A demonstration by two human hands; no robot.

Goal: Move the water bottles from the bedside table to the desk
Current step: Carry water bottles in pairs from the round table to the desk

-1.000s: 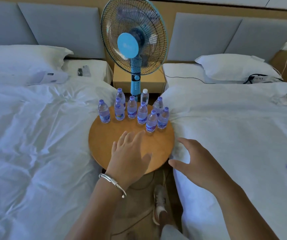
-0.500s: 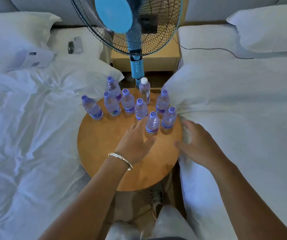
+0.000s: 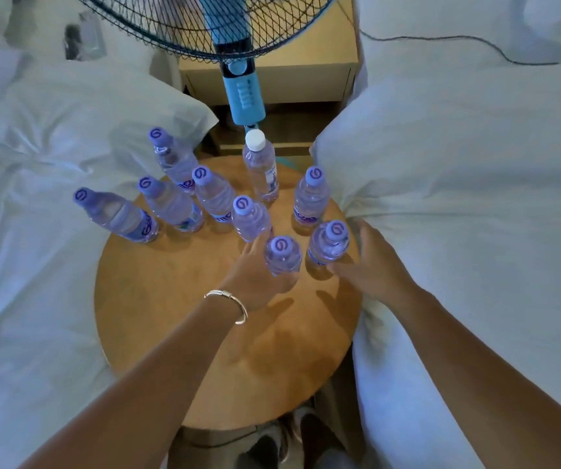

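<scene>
On the round wooden counter between the two beds, nine water bottles stand upright in a loose cluster toward its far edge; none has left it, so the task looks to be at its first pick-up. The nearest bottle has the left hand at its left side, the thumb reaching round its base and the fingers running up beside it, touching or nearly so; whether the grip has closed I cannot tell. The bottle beside it on the right sits near the counter's right rim, and the right hand cups it from the outside with fingers spread and lightly bent, the thumb low at its foot, not yet wrapped round it. Behind these stand five more purple-capped bottles and one with a white cap.

The next move, as I judge it, calls for closing each hand round its bottle and lifting straight up, since the neighbours stand close and a sideways pull could tip them. The desk is not in view.

A blue standing fan rises just behind the counter, and white bedding presses against the right rim.
</scene>
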